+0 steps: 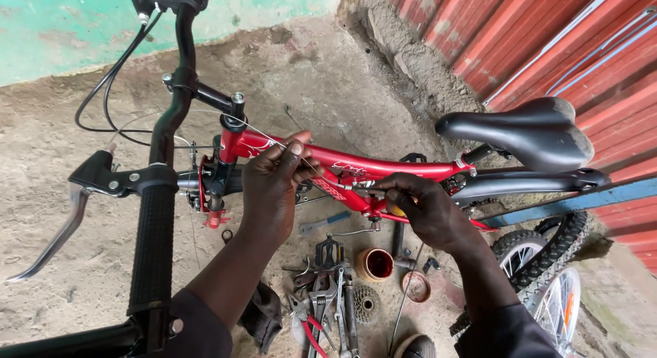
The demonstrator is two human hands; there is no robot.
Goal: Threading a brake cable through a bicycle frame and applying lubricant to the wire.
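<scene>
Cable (274, 140), thin and bare, is what I have in hand: it runs along the red bicycle frame (383, 170) from the handlebar end toward the middle. My left hand (274, 187) pinches it between thumb and fingertips above the top tube, the other fingers curled. My right hand (428, 207) is closed at the frame's lower part, where the wire seems to arrive; what it grips I cannot tell. I judge the wire routed along the tube but not yet fastened. Below, on the dirt ground (55, 262), lie pliers (311, 327), a spanner (321, 224), a sprocket (366, 305) and a small open tin (376, 263). The black saddle (527, 132) sits to the right.
</scene>
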